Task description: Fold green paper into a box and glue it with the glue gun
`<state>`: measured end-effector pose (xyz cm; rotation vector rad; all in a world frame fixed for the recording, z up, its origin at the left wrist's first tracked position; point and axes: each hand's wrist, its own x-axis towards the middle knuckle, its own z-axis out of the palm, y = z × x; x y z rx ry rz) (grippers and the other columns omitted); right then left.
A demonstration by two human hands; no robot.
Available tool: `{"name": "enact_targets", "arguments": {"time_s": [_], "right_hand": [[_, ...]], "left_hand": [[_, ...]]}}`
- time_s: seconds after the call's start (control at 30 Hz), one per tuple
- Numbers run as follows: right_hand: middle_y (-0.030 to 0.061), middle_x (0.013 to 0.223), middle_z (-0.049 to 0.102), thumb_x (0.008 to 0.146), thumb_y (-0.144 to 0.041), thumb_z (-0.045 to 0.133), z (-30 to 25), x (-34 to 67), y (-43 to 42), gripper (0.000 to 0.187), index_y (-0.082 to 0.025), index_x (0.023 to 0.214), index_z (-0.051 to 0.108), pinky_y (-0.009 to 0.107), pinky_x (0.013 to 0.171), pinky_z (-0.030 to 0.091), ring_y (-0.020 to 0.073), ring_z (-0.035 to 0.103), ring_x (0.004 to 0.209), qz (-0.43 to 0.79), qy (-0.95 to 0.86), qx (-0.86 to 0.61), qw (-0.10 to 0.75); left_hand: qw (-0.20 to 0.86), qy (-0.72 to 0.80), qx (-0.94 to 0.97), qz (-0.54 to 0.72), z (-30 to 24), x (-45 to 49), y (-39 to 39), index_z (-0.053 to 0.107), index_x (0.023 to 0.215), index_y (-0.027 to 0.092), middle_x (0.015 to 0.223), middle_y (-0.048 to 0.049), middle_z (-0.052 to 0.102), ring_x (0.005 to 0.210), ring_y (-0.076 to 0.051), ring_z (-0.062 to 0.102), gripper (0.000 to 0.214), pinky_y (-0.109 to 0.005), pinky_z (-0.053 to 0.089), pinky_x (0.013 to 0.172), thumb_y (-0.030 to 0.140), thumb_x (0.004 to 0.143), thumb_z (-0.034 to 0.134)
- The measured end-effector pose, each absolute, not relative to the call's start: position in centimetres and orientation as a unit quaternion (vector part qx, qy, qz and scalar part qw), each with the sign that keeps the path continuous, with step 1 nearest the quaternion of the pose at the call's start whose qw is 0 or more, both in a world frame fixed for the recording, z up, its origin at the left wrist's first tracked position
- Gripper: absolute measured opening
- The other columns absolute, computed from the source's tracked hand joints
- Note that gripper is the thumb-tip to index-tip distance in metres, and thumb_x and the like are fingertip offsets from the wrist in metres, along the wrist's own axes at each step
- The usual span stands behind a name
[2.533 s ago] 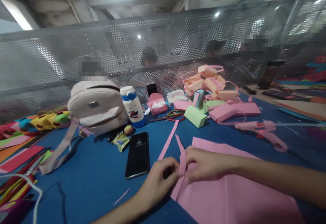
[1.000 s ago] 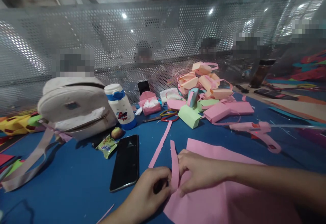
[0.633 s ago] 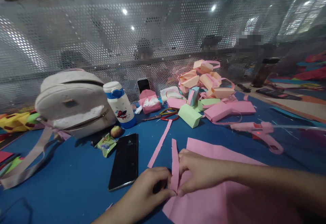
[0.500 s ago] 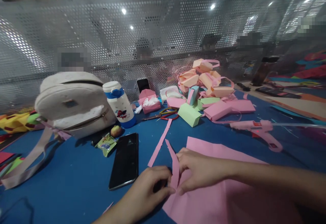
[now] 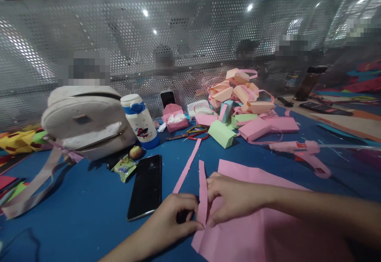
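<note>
A large pink paper sheet [image 5: 268,230] lies on the blue table [image 5: 89,222] in front of me. Along its left edge a narrow pink strip [image 5: 203,190] stands up, partly torn from the sheet. My left hand [image 5: 174,224] pinches the base of that strip with thumb and fingers closed. My right hand [image 5: 232,198] is closed on the sheet right beside it, fingertips almost touching the left hand's. A second loose pink strip [image 5: 187,166] lies flat just beyond my hands.
A black phone [image 5: 146,186] lies left of my hands, with a snack packet [image 5: 124,168], a white bag [image 5: 86,123] and a white-and-blue bottle [image 5: 139,121] behind. Scissors [image 5: 190,134], a pile of folded paper boxes [image 5: 241,103] and a pink glue gun [image 5: 303,153] are farther back. People sit behind the perforated metal screen [image 5: 89,31].
The camera view shifted right and down slightly. Both hands stayed pinched on the sheet's left edge; the raised strip wavered and now stands straighter.
</note>
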<state>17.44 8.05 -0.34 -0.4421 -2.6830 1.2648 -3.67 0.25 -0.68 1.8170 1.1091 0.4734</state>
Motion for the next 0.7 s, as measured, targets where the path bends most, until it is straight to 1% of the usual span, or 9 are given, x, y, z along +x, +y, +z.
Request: {"name": "enact_targets", "arguments": {"time_s": [0.13, 0.2, 0.3, 0.4, 0.47, 0.57, 0.7], "right_hand": [[-0.0007, 0.089, 0.071, 0.076, -0.035, 0.077, -0.3, 17.3, 7.8, 0.019, -0.028, 0.093, 0.08, 0.03, 0.092, 0.036, 0.0189, 0.058, 0.094, 0.417, -0.893, -0.155, 0.06], [-0.0007, 0.087, 0.07, 0.073, -0.036, 0.079, -0.2, 17.2, 7.6, 0.02, -0.029, 0.091, 0.081, 0.031, 0.091, 0.036, 0.0191, 0.057, 0.093, 0.412, -0.892, -0.177, 0.052], [0.0004, 0.084, 0.069, 0.068, -0.037, 0.082, -0.4, 16.9, 7.1, 0.022, -0.027, 0.088, 0.082, 0.031, 0.087, 0.037, 0.0201, 0.056, 0.092, 0.397, -0.891, -0.215, 0.048], [-0.0006, 0.076, 0.068, 0.069, -0.032, 0.082, -0.6, 16.8, 6.9, 0.018, -0.025, 0.085, 0.082, 0.031, 0.09, 0.036, 0.0202, 0.056, 0.093, 0.396, -0.891, -0.214, 0.057], [-0.0011, 0.077, 0.069, 0.07, -0.031, 0.081, -0.7, 16.8, 6.9, 0.017, -0.026, 0.086, 0.082, 0.031, 0.093, 0.034, 0.0204, 0.056, 0.095, 0.403, -0.889, -0.207, 0.061], [-0.0008, 0.082, 0.071, 0.072, -0.035, 0.08, -0.7, 16.9, 7.0, 0.018, -0.027, 0.088, 0.082, 0.032, 0.094, 0.035, 0.0214, 0.055, 0.099, 0.414, -0.886, -0.203, 0.056], [-0.0014, 0.08, 0.071, 0.073, -0.037, 0.078, -0.6, 17.0, 7.1, 0.018, -0.027, 0.088, 0.081, 0.032, 0.094, 0.034, 0.0202, 0.055, 0.095, 0.421, -0.883, -0.197, 0.054]], "left_hand": [[0.462, 0.462, 0.734, 0.185, -0.7, -3.6, 0.1, 0.063, 0.067, 0.015, 0.067, 0.0032, 0.048, 0.062, -0.011, 0.043, 0.035, -0.022, 0.03, 0.058, 0.046, 0.081, 0.071], [0.46, 0.465, 0.733, 0.189, -0.7, -3.6, 0.1, 0.064, 0.067, 0.015, 0.067, 0.0032, 0.049, 0.063, -0.011, 0.044, 0.03, -0.021, 0.031, 0.059, 0.039, 0.08, 0.072], [0.461, 0.47, 0.727, 0.194, -0.6, -3.5, 0.0, 0.063, 0.066, 0.015, 0.068, 0.0034, 0.051, 0.064, -0.011, 0.044, 0.02, -0.021, 0.032, 0.06, 0.028, 0.078, 0.072], [0.459, 0.474, 0.725, 0.198, -0.4, -3.3, 0.0, 0.059, 0.064, 0.015, 0.068, 0.0036, 0.051, 0.064, -0.011, 0.045, 0.018, -0.021, 0.033, 0.06, 0.022, 0.078, 0.069], [0.461, 0.47, 0.725, 0.204, -0.4, -3.3, 0.0, 0.057, 0.062, 0.016, 0.068, 0.0034, 0.05, 0.064, -0.011, 0.045, 0.021, -0.021, 0.034, 0.06, 0.023, 0.078, 0.068], [0.467, 0.462, 0.723, 0.213, -0.4, -3.4, 0.1, 0.054, 0.059, 0.016, 0.067, 0.003, 0.05, 0.065, -0.011, 0.046, 0.026, -0.021, 0.034, 0.06, 0.026, 0.079, 0.068], [0.468, 0.46, 0.725, 0.21, -0.4, -3.5, 0.2, 0.058, 0.061, 0.015, 0.067, 0.0025, 0.051, 0.065, -0.011, 0.046, 0.029, -0.022, 0.033, 0.061, 0.033, 0.081, 0.07]]}}
